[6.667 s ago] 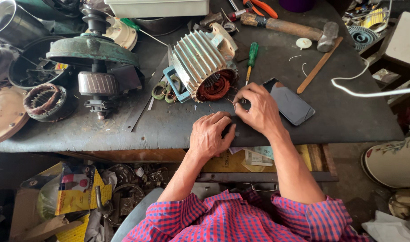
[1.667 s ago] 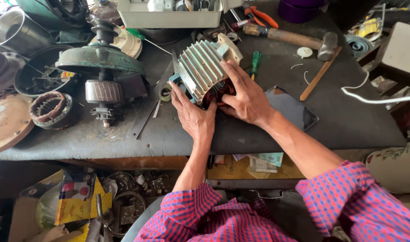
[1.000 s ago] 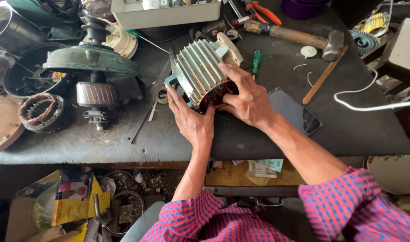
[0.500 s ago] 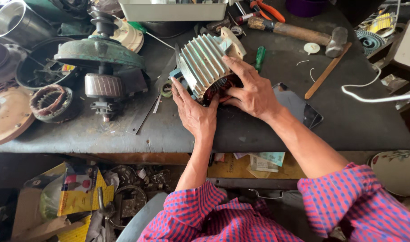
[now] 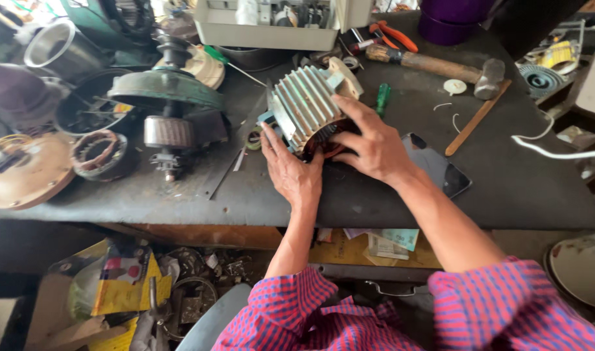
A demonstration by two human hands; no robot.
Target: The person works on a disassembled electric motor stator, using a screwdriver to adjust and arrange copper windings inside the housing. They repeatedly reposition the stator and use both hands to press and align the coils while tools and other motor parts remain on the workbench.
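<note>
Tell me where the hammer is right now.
The hammer lies at the far right of the workbench in the head view, behind the wooden stick, with orange-handled pliers just left of its handle.

Pale grey ribbed motor housing (image 5: 308, 104) with reddish copper windings between both hands; a green-handled screwdriver (image 5: 381, 99) just beyond the right hand (image 5: 374, 146); dark grey tabletop (image 5: 518, 188); red-and-blue checked sleeves (image 5: 505, 305); orange-handled pliers (image 5: 395, 36) farther off.
</note>
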